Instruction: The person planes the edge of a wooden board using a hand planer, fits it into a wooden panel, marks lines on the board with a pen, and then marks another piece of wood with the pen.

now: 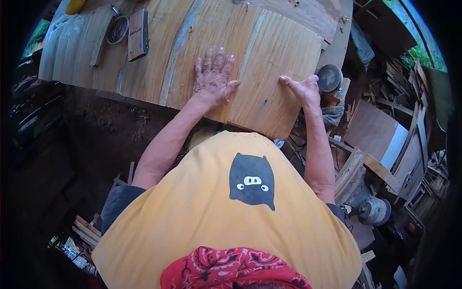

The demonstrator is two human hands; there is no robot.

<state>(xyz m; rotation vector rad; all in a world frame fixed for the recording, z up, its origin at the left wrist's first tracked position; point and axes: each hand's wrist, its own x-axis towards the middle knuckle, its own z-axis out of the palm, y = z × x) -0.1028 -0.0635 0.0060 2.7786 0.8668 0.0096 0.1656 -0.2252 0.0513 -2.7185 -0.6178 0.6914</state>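
Upper left: round dish point(114, 42) of small dark pieces point(117, 30), beside rectangular block point(137, 35). Right: crumpled plastic sheet point(362, 46), scrap-wood pile point(395, 77), brown board point(368, 126); below, round grey machine point(374, 211).

Left grip point(213, 83) and right grip point(305, 90) touch the wooden panel point(187, 60).

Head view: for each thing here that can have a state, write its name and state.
Left hand: spread, palm down on the panel.
Right hand: thumb on the panel by its right edge, other fingers mostly hidden.
Wooden panel: lying flat.
Round container: open-topped, dark contents.
Brown block: lying at rest.
Scrap wood: loosely piled.
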